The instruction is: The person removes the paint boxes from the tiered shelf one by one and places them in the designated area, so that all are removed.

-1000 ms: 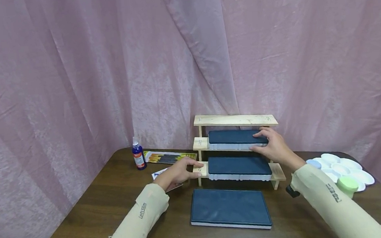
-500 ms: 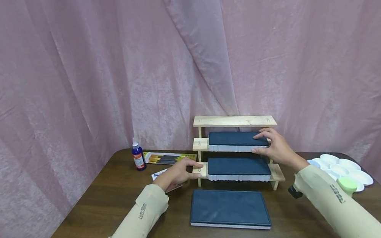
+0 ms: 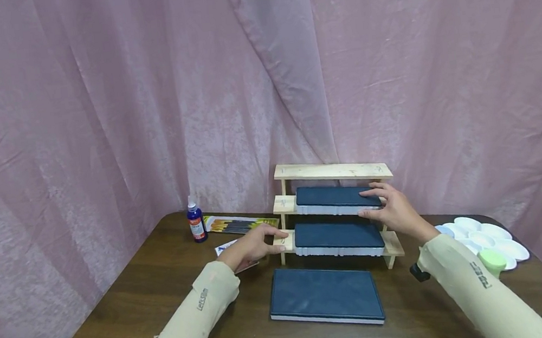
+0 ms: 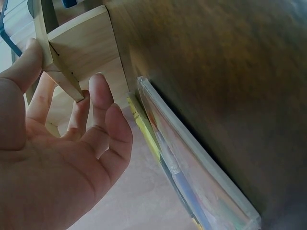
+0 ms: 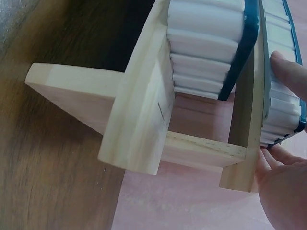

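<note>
Both hands [image 3: 323, 229] forward, fingers curled, arms outstretched

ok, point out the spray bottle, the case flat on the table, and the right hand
spray bottle [image 3: 197, 226], head view, on its label.
flat case [image 3: 325, 295], head view, middle of its dark lid.
right hand [image 3: 392, 209], head view, back of the hand.

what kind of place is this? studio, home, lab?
Likely a staged recording setup with art supplies, not a lived-in room: a pink curtain backdrop behind a dark wooden table, a white paint palette, a brush pack, and blue cases on a small wooden tiered rack.
</note>
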`<state>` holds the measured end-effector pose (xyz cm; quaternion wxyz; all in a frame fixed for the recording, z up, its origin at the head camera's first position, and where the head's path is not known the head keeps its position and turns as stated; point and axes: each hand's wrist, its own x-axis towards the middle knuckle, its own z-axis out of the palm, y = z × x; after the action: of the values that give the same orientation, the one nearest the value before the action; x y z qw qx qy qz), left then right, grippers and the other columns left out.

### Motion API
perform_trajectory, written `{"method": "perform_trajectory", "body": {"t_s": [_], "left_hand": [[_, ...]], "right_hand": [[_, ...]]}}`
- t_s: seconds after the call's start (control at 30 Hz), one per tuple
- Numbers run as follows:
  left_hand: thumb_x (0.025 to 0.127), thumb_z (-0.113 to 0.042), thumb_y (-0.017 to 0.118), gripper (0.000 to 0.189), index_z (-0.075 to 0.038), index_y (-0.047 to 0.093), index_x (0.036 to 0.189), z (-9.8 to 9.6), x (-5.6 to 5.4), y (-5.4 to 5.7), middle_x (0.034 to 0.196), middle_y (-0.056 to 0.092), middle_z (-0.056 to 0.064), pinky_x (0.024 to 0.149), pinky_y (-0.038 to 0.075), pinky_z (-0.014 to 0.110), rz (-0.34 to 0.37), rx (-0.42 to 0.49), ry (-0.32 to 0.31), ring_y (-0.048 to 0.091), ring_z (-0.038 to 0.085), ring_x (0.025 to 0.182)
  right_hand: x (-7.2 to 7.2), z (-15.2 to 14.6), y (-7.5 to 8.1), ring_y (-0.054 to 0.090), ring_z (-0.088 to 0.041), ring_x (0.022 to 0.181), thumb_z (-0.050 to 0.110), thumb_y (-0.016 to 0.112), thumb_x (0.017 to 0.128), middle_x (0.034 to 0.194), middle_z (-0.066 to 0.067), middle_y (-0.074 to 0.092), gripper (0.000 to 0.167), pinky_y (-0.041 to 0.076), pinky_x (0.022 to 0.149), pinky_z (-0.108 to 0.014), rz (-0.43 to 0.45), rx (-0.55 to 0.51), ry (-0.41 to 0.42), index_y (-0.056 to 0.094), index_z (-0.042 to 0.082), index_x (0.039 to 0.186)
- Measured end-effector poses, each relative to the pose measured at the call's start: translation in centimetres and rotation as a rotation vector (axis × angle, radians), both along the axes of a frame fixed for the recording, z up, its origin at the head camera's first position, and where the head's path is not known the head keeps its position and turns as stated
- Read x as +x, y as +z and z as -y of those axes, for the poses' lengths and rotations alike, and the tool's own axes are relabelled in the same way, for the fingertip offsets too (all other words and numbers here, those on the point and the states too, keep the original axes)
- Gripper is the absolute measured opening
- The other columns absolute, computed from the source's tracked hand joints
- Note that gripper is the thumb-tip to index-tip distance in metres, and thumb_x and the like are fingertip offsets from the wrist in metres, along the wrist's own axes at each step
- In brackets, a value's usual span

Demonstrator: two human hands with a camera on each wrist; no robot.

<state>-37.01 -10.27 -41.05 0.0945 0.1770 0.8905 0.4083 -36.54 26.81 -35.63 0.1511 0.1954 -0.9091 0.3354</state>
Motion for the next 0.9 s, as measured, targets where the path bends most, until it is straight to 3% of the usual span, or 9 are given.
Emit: {"method": "perform_trajectory", "body": {"t_s": [0.37, 0.63, 0.9], "left_hand": [[0.087, -0.019, 0.078, 0.032, -0.022, 0.074, 0.119, 0.0, -0.1, 0.1, 0.133, 0.054, 0.010, 0.107, 0.038, 0.049, -0.005, -0.009, 0.002, 0.046, 0.030, 0.126], [0.087, -0.017, 0.078, 0.031, -0.019, 0.074, 0.117, -0.1, -0.2, 0.0, 0.133, 0.054, 0.011, 0.108, 0.036, 0.048, -0.016, -0.001, 0.003, 0.047, 0.029, 0.125], [0.087, -0.016, 0.078, 0.032, -0.019, 0.073, 0.119, 0.0, -0.2, -0.1, 0.135, 0.053, 0.012, 0.107, 0.036, 0.049, 0.001, 0.012, -0.009, 0.047, 0.030, 0.124]], "right_hand": [[0.7, 0.0, 0.2, 0.045, -0.052, 0.128, 0.027, 0.084, 0.081, 0.145, -0.026, 0.041, 0.056, 0.040, 0.101, -0.063, 0.016, -0.026, -0.029, 0.066, -0.002, 0.126], [1.6, -0.4, 0.1, 0.040, -0.044, 0.133, 0.027, 0.085, 0.081, 0.144, -0.024, 0.043, 0.056, 0.037, 0.105, -0.062, 0.005, -0.073, -0.033, 0.066, -0.004, 0.124], [2.4, -1.3, -0.2, 0.040, -0.045, 0.133, 0.034, 0.085, 0.079, 0.144, -0.023, 0.043, 0.061, 0.038, 0.103, -0.063, 0.016, -0.095, -0.061, 0.066, -0.002, 0.124]]}}
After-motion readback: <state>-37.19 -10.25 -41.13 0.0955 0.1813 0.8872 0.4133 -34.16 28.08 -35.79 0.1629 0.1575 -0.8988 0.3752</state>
